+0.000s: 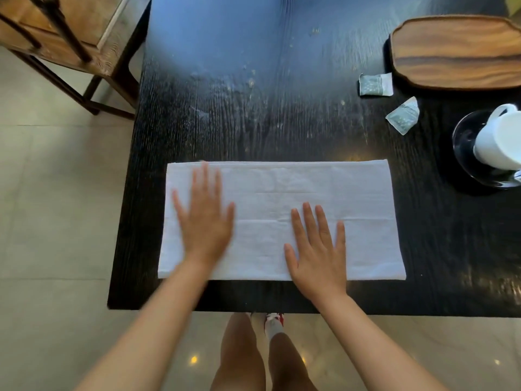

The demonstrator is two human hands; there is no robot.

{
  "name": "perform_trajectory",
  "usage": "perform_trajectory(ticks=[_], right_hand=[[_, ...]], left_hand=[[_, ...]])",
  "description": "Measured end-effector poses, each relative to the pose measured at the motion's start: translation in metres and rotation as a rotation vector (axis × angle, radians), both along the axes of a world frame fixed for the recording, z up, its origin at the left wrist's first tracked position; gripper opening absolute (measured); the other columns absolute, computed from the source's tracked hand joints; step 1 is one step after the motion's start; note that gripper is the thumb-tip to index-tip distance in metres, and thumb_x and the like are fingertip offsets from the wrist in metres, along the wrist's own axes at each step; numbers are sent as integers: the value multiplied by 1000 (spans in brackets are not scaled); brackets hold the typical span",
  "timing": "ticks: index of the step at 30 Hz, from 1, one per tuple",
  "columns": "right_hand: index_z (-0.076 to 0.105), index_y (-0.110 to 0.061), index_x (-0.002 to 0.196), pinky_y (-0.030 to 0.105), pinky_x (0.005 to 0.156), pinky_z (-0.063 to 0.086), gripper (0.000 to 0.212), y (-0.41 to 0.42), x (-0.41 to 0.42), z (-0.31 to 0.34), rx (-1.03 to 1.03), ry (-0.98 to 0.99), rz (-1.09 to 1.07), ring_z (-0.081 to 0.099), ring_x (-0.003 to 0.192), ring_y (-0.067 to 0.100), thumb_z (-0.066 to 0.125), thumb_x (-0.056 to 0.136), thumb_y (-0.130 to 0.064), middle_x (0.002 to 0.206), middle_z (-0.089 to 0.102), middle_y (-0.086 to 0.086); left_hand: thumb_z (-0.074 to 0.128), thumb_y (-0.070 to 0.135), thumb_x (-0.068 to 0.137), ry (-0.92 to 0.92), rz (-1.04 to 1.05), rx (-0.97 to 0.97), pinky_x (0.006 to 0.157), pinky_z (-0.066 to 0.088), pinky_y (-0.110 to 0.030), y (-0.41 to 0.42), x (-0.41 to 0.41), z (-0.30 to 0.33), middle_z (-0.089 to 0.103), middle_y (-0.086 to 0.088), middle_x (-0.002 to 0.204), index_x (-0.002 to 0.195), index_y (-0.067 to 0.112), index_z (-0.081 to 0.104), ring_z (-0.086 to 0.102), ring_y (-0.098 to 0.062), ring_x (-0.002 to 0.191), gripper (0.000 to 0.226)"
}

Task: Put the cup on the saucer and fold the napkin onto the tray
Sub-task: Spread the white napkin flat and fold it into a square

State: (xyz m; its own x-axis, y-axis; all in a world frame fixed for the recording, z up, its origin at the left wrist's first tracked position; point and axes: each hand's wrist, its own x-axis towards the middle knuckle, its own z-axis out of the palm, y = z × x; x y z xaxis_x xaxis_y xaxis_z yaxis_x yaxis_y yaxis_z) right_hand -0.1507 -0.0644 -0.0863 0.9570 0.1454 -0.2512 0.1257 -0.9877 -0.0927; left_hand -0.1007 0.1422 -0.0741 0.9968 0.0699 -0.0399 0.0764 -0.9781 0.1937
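Currently the white rectangular cloth napkin lies flat on the dark wood-grain surface, near its front edge, folded to a long strip by the look of it. Both hands are flat on it, fingers straight and spread, gripping nothing: left hand on the left half (motion-blurred), right hand right of centre near the front edge.

Handling, my read: soft, light, limp. It won't hold shape if lifted by one point, and likely slides on the glossy top. Pinch at corners or short ends, keep one palm down as anchor, crease by pressing.

White ceramic cup stands on the clear glass saucer at far right; both look fragile. Oval brown wooden tray sits at far right rear, well apart from the napkin and bare where visible.
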Motion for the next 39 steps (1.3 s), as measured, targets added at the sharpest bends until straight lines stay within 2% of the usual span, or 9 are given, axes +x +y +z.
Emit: perform_trajectory(ticks=[4, 8, 12, 18, 25, 28, 32, 35, 39], right_hand=[[-4, -21, 148, 52, 114, 0, 69, 1, -1, 0, -18, -7, 4, -9, 144, 20, 26, 92, -48, 158, -4, 4], [-9, -22, 147, 50, 114, -7, 69, 0, 0, -1, -21, 3, 12, -14, 144, 20, 25, 92, -48, 157, -10, 2], [-12, -25, 147, 47, 115, -8, 67, -16, -1, 1, 1, 27, 33, -15, 143, 18, 16, 92, -50, 156, -16, 0], [-1, -15, 147, 56, 114, 1, 65, -106, -5, 15, -81, 31, -155, -1, 144, 17, 13, 90, -44, 156, 1, 3], [-6, -17, 147, 54, 113, -6, 67, -109, -5, 18, -80, 36, -119, -10, 144, 17, 10, 89, -47, 155, -8, 2], [8, -14, 148, 53, 114, 4, 70, -107, -8, 26, 16, -12, -266, 5, 145, 28, 27, 91, -48, 157, 7, 13], [35, -6, 137, 46, 82, 42, 63, -106, -20, 40, 119, -160, -492, 44, 107, 36, 63, 85, -25, 123, 46, 23], [45, -4, 128, 33, 68, 40, 50, -111, -34, 48, 212, -82, -619, 50, 91, 28, 63, 85, -20, 111, 50, 19], [56, -5, 114, 29, 67, 39, 33, -117, -38, 52, 347, 1, -820, 52, 80, 19, 62, 87, -24, 83, 60, 4]], left_hand=[[22, 47, 93, 111, -298, 15, 112, 4, -55, -65, -55, -13, 7, -4, 157, 148, 26, 9, 7, -24, 145, 61], [23, 54, 89, 147, -215, 41, 113, -4, -52, -11, -54, -25, -6, 0, 158, 148, 33, -3, -8, -20, 144, 67], [23, 56, 87, 182, -93, 27, 114, 0, -56, 40, -57, -24, -3, -2, 157, 147, 34, 0, -5, -22, 145, 68], [22, 57, 88, 183, -93, 56, 114, 1, -55, 44, -57, -24, -2, -4, 158, 149, 31, 0, -5, -23, 145, 70], [16, 57, 87, 200, -81, 58, 113, -4, -58, 41, -57, -17, -2, -6, 158, 148, 28, -3, -8, -20, 144, 69], [13, 55, 89, 155, -31, 33, 111, -11, -61, 32, -60, -10, -11, -4, 158, 147, 28, -8, -13, -19, 144, 68], [14, 53, 93, 50, -75, -101, 109, -18, -56, -21, -68, 8, -13, 1, 157, 148, 29, -4, -9, -21, 145, 63], [14, 55, 93, 81, -250, -133, 110, -17, -56, -80, -81, 10, -16, 1, 157, 148, 30, -4, -9, -22, 145, 64], [23, 53, 93, 185, -320, -157, 109, -16, -56, -129, -97, -2, -9, -2, 158, 148, 32, -1, -12, -21, 144, 64]])
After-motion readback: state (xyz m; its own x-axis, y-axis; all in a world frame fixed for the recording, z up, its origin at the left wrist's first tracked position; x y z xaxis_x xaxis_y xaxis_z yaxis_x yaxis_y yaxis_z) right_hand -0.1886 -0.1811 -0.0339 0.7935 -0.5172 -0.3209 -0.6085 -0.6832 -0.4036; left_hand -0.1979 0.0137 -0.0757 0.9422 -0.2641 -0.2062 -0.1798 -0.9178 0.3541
